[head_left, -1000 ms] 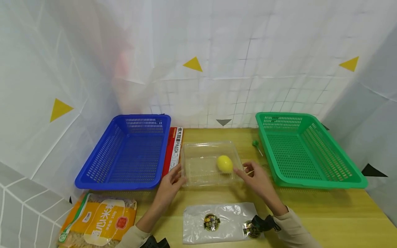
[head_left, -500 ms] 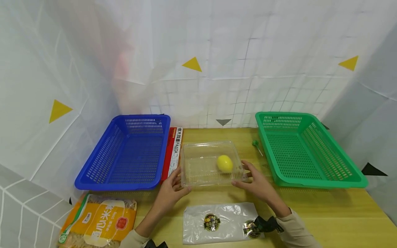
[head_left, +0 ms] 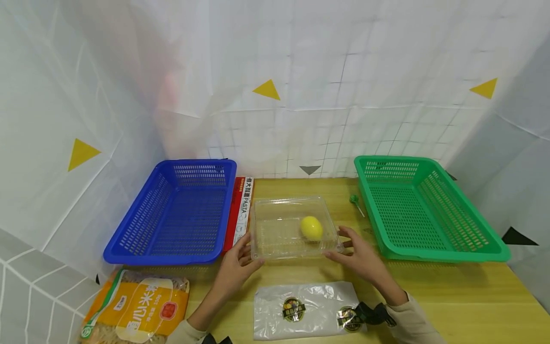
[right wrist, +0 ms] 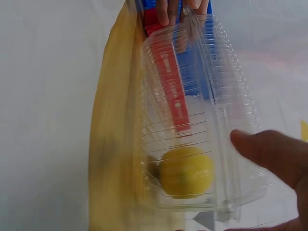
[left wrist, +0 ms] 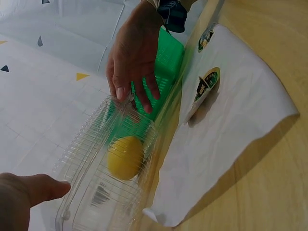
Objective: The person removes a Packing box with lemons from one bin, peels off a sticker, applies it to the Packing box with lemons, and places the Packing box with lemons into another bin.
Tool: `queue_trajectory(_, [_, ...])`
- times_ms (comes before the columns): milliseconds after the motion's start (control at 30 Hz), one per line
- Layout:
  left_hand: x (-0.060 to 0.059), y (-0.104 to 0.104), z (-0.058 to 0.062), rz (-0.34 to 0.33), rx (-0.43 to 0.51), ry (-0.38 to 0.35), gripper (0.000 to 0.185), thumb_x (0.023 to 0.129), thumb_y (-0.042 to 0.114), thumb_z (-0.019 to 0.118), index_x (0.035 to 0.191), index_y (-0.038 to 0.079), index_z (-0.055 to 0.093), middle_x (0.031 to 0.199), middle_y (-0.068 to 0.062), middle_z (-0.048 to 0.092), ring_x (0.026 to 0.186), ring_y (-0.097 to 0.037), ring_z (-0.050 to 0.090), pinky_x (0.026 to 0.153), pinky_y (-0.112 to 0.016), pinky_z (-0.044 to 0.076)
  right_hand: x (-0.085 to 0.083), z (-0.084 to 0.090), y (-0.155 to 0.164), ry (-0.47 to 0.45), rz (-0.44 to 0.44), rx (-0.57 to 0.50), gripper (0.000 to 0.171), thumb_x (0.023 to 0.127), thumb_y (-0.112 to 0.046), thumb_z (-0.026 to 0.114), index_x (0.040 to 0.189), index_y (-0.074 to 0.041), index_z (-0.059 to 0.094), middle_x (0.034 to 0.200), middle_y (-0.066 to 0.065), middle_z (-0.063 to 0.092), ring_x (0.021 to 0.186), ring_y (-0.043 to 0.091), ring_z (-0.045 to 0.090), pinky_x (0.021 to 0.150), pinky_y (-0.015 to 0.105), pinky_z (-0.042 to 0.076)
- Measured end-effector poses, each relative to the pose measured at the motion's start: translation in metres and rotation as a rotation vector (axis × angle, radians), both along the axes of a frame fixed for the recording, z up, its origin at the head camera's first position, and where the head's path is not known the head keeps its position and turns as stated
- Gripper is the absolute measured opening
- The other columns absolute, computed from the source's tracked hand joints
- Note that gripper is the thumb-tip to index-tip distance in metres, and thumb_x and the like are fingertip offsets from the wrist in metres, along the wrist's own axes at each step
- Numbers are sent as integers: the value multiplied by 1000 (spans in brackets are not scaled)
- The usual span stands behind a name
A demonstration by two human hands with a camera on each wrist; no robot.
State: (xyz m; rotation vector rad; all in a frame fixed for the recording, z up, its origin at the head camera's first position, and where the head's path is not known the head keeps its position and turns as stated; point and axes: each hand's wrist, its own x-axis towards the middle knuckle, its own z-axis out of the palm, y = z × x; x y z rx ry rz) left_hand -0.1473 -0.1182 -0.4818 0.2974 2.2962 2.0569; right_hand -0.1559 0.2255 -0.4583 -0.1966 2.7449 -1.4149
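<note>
A clear plastic clamshell box point(head_left: 277, 231) stands in the middle of the wooden table, its lid down over the base. Inside, toward the right end, lies a yellow lemon point(head_left: 311, 228). My left hand point(head_left: 232, 272) holds the near left corner, thumb at the front rim and fingers along the side. At the near right corner my right hand point(head_left: 363, 255) holds the box the same way. In the right wrist view, the right thumb point(right wrist: 269, 149) is right at the seam between lid and base, and the lemon point(right wrist: 186, 172) shows through the ridged wall.
A blue basket point(head_left: 169, 258) stands left, a green basket point(head_left: 447, 254) right. A red pasta box point(head_left: 237, 210) lies beside the blue one, a green lollipop point(head_left: 354, 198) beside the green one. Nearer are an orange noodle bag point(head_left: 137, 308) and a flat white plastic bag point(head_left: 318, 306).
Both thumbs have moved to the front rim of the clamshell box, and the right hand's fingers have closed in on its right side. The box and lemon stay nearly in place.
</note>
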Motion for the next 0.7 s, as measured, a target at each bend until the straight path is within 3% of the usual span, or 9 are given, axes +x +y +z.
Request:
queue_trajectory(133, [2, -1, 1, 16, -20, 17, 78, 92, 7, 80, 155, -9, 37, 149, -30, 49, 125, -44, 59, 101, -51, 50, 14, 10, -3, 35, -96, 79, 64, 88, -31, 86, 126, 8, 54, 111, 18, 65, 95, 32, 68, 76, 40, 58])
queue_trajectory(233, [6, -2, 4, 72, -59, 35, 79, 91, 10, 80, 155, -8, 37, 152, -26, 47, 125, -43, 59, 102, -51, 51, 26, 16, -6, 69, -154, 125, 45, 89, -29, 85, 109, 2, 59, 89, 7, 63, 81, 22, 65, 70, 35, 55])
queue_trajectory(300, [11, -3, 6, 125, -96, 60, 78, 91, 11, 81, 154, -6, 38, 149, -26, 49, 121, -42, 62, 99, -50, 53, 33, 19, -8, 82, -145, 133, 35, 90, -27, 84, 101, -2, 62, 81, 1, 62, 75, 17, 61, 68, 32, 52])
queue_trajectory(367, [16, -4, 7, 180, -133, 95, 75, 90, 10, 81, 152, -5, 40, 143, -25, 54, 114, -40, 65, 95, -50, 55, 38, 19, -11, 97, -88, 120, 26, 91, -26, 83, 95, -7, 66, 78, -3, 62, 72, 14, 60, 65, 30, 52])
queue_trajectory(500, [26, -3, 7, 243, -171, 186, 64, 88, 2, 80, 142, -6, 46, 124, -25, 62, 102, -35, 68, 87, -42, 59, 45, 14, -18, 121, 104, 37, 14, 93, -21, 81, 96, -9, 73, 80, -8, 66, 73, 10, 63, 64, 29, 55])
queue_trajectory(600, [31, -1, 5, 235, -153, 220, 60, 86, -3, 79, 138, -8, 49, 119, -24, 62, 102, -33, 67, 85, -36, 59, 46, 9, -25, 133, 214, -12, 15, 94, -19, 80, 101, -6, 75, 83, -9, 68, 75, 9, 64, 65, 29, 57])
queue_trajectory(700, [32, -1, 3, 202, -130, 207, 56, 88, -5, 77, 137, -9, 52, 124, -23, 60, 107, -35, 65, 86, -35, 59, 47, 4, -32, 120, 280, -37, 17, 94, -19, 80, 104, -5, 76, 85, -10, 69, 76, 9, 65, 64, 30, 58])
